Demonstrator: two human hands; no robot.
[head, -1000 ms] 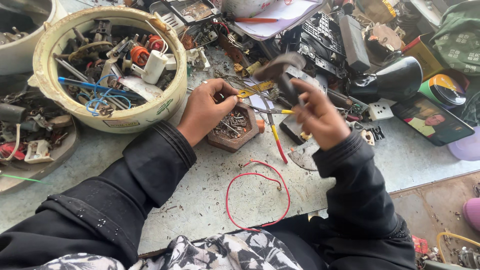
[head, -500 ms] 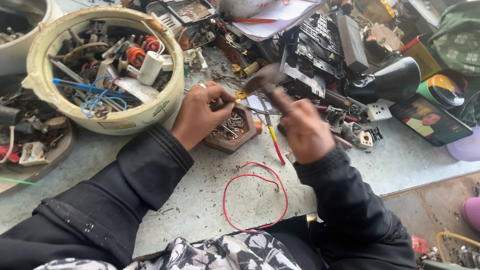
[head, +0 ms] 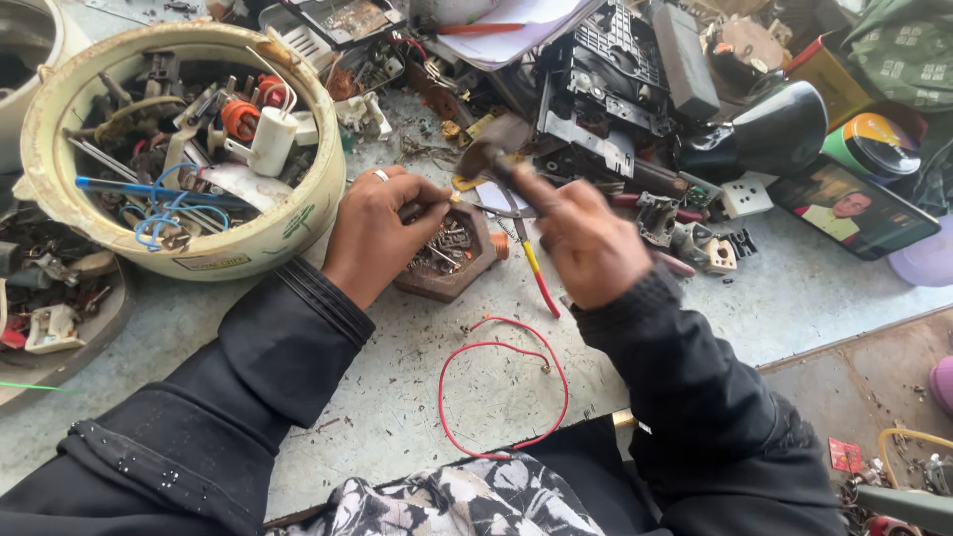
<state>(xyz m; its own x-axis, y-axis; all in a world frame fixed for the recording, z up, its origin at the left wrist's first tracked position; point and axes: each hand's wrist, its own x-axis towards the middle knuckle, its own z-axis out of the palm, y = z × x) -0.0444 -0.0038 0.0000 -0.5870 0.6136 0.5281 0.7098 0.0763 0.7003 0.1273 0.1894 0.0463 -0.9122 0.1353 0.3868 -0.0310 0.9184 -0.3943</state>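
My left hand (head: 375, 236) fingers pinch small metal part over hexagonal wooden tray (head: 449, 260). My right hand (head: 586, 243) fingers closed round hammer (head: 493, 159), raised above tray. Striking step; next blow needs steady aim.

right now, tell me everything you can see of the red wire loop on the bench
The red wire is one thin strand with red insulation, bent into a rough open ring and lying flat on the speckled grey bench. It sits near the front edge, between the two dark sleeves, below the small brown tray. One end curls inward at the upper right, showing a short bare tip. Neither hand touches it, and nothing lies on it.
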